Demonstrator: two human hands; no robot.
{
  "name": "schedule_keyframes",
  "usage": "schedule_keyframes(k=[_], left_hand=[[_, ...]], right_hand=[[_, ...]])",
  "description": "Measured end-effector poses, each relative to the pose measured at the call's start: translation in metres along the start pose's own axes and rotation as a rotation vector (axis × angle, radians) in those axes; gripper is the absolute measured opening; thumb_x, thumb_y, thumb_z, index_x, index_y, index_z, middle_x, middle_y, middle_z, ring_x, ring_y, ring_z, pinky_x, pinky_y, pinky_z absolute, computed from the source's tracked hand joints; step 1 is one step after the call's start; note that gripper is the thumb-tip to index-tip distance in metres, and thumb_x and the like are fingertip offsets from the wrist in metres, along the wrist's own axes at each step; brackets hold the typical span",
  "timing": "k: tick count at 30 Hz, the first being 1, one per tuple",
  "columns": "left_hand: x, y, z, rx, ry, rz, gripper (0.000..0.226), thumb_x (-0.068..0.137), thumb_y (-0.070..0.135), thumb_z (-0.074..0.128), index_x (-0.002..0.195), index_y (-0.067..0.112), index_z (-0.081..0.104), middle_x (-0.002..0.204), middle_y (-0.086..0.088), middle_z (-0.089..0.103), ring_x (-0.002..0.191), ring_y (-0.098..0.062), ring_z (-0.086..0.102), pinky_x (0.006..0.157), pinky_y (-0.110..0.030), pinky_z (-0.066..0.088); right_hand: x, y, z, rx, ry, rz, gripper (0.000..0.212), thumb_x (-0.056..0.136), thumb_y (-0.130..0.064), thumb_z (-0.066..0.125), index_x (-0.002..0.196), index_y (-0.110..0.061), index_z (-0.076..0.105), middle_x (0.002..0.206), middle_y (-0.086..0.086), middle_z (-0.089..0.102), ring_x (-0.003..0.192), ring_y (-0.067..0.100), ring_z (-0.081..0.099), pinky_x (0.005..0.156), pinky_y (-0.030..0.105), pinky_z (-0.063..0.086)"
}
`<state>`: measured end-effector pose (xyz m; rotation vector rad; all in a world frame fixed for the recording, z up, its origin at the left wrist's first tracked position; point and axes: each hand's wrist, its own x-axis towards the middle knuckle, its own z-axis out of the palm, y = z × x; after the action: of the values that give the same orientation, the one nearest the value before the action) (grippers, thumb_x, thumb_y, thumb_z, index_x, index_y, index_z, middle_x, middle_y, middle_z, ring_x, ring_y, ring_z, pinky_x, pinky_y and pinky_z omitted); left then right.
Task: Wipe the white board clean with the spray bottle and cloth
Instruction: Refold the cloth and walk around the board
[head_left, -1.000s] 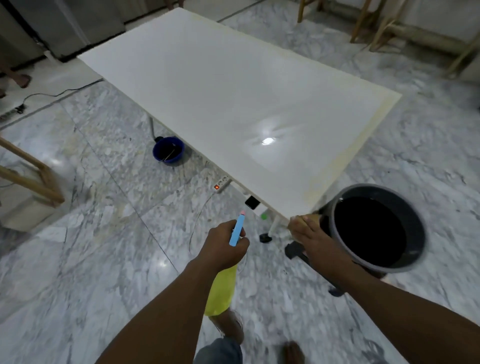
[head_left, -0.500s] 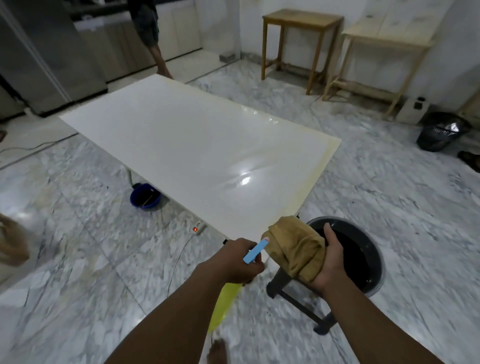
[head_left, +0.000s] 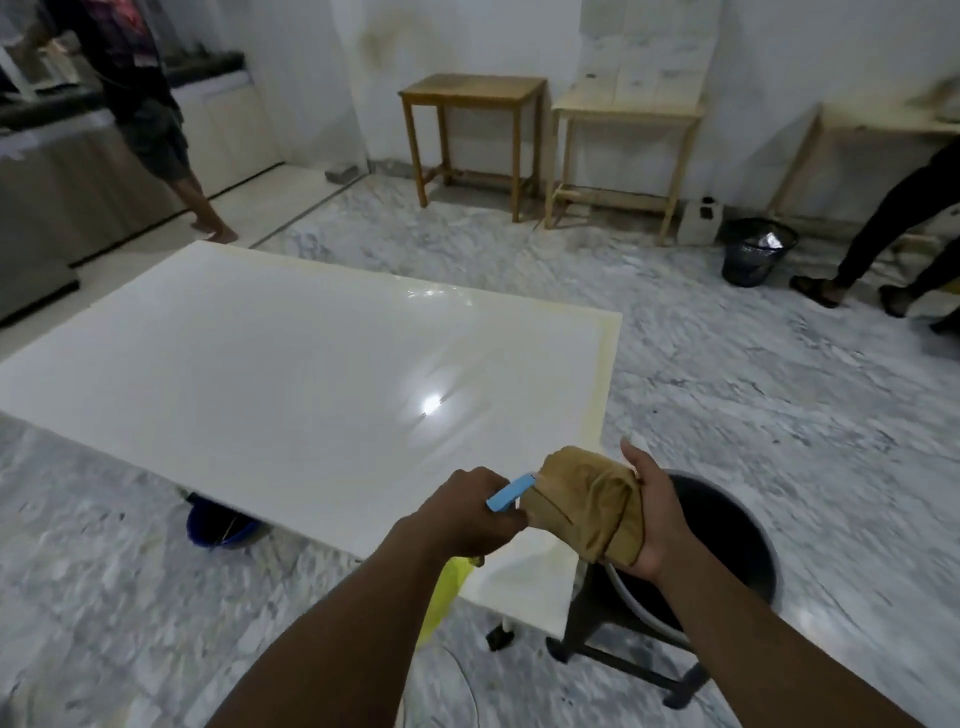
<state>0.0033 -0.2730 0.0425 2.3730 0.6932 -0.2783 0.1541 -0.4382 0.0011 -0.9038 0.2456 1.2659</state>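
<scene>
The left hand (head_left: 467, 514) grips the yellow spray bottle (head_left: 441, 597), its blue nozzle (head_left: 509, 493) touching the cloth. The right hand (head_left: 649, 519) clutches the brown cloth (head_left: 582, 504) above the white board's (head_left: 285, 374) near corner.

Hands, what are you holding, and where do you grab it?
The left hand grips the bottle at its top, just below the blue nozzle. The right hand holds the folded cloth by its right end.

Board (head_left: 291, 395) ahead; bucket (head_left: 748, 525) at its right, cloth (head_left: 587, 504) before both, tables (head_left: 472, 93) behind.
</scene>
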Motion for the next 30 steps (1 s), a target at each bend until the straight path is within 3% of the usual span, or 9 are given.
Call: schedule_keyframes(k=[4,10,13,17,19,21,23,27,30], left_hand=[[0.034,0.006,-0.013,-0.072,0.02,0.042,0.027,0.095,0.037,0.067,0.083,0.013,0.063,0.079,-0.009,0.07,0.071,-0.027,0.073,0.076,-0.04,0.06],[0.111,0.02,-0.027,-0.229,0.107,0.032,0.026,0.097,0.035,0.066,0.08,0.017,0.06,0.071,-0.001,0.07,0.057,-0.018,0.076,0.056,-0.013,0.053],[0.155,0.027,-0.041,-0.272,0.147,-0.003,0.026,0.097,0.033,0.067,0.077,0.019,0.058,0.074,-0.005,0.072,0.055,-0.018,0.076,0.054,-0.014,0.054],[0.218,0.038,-0.062,-0.256,0.199,-0.038,0.023,0.095,0.031,0.067,0.078,0.016,0.062,0.074,-0.006,0.075,0.055,-0.018,0.076,0.062,-0.023,0.062],[0.252,0.044,-0.069,-0.228,0.22,-0.029,0.024,0.096,0.029,0.064,0.08,0.012,0.06,0.078,-0.013,0.075,0.061,-0.025,0.076,0.072,-0.037,0.064],[0.282,0.047,-0.073,-0.215,0.24,-0.017,0.026,0.097,0.029,0.062,0.078,0.011,0.057,0.079,-0.018,0.072,0.067,-0.033,0.075,0.074,-0.05,0.062],[0.31,0.048,-0.075,-0.212,0.253,-0.014,0.029,0.097,0.029,0.062,0.072,0.019,0.051,0.078,-0.017,0.069,0.069,-0.035,0.075,0.072,-0.054,0.062],[0.345,0.041,-0.075,-0.234,0.268,-0.019,0.028,0.095,0.03,0.064,0.071,0.025,0.051,0.075,-0.012,0.068,0.068,-0.033,0.074,0.071,-0.052,0.063],[0.357,0.034,-0.073,-0.24,0.256,-0.021,0.025,0.096,0.03,0.065,0.075,0.022,0.056,0.075,-0.011,0.068,0.067,-0.032,0.073,0.07,-0.052,0.062]], right_hand=[[0.024,-0.034,-0.017,-0.131,0.117,-0.017,0.058,0.092,-0.04,0.051,0.13,0.003,0.06,0.132,0.028,0.06,0.126,0.042,0.055,0.114,0.055,0.035],[0.109,-0.13,-0.011,-0.518,0.392,-0.002,0.037,0.081,-0.031,0.069,0.106,-0.003,0.068,0.119,0.02,0.068,0.108,0.034,0.065,0.091,0.048,0.055],[0.163,-0.196,0.005,-0.661,0.436,-0.069,0.023,0.088,-0.03,0.064,0.095,-0.008,0.067,0.105,0.016,0.068,0.091,0.03,0.065,0.081,0.04,0.056],[0.236,-0.267,0.012,-0.906,0.503,-0.135,0.034,0.078,-0.032,0.062,0.101,-0.007,0.066,0.084,0.016,0.066,0.066,0.028,0.063,0.064,0.038,0.051],[0.272,-0.29,0.013,-1.047,0.541,-0.179,0.037,0.077,-0.036,0.058,0.104,-0.011,0.059,0.075,0.015,0.061,0.058,0.028,0.06,0.058,0.034,0.048],[0.309,-0.312,0.01,-1.269,0.633,-0.308,0.051,0.079,-0.043,0.055,0.122,-0.015,0.053,0.104,0.016,0.064,0.089,0.034,0.065,0.074,0.038,0.054],[0.351,-0.326,0.002,-1.486,0.716,-0.373,0.062,0.08,-0.05,0.054,0.133,-0.019,0.046,0.132,0.015,0.054,0.121,0.039,0.05,0.097,0.044,0.044],[0.413,-0.318,-0.016,-1.771,0.656,-0.244,0.086,0.079,-0.078,0.038,0.148,-0.027,0.029,0.157,0.01,0.027,0.146,0.04,0.016,0.11,0.066,0.017],[0.439,-0.312,-0.04,-1.833,0.646,-0.335,0.076,0.09,-0.072,0.021,0.152,-0.028,0.024,0.166,0.003,0.008,0.152,0.033,-0.006,0.115,0.068,0.001]])
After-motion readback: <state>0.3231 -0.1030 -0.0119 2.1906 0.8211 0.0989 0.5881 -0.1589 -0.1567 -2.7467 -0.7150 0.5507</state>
